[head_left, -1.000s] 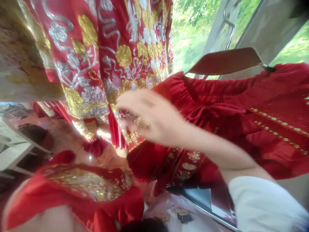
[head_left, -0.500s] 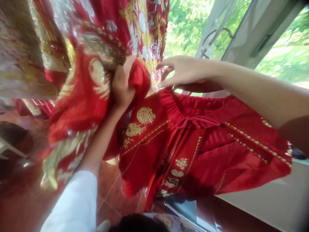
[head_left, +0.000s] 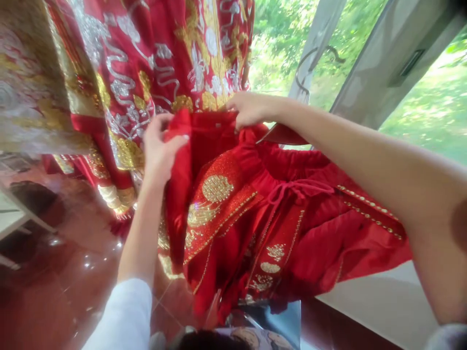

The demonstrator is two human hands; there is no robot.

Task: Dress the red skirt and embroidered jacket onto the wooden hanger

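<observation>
Already both hands pinch the red skirt (head_left: 262, 214) by its top edge below the hung robe (head_left: 153, 73): left hand (head_left: 160, 146), right hand (head_left: 248, 109). Its lower part hangs loose, unsorted.

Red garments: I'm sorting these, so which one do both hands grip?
The red skirt with the drawstring waist, held at its top edge by the left hand and right hand; the silver-embroidered robe hangs behind, ungripped.
</observation>
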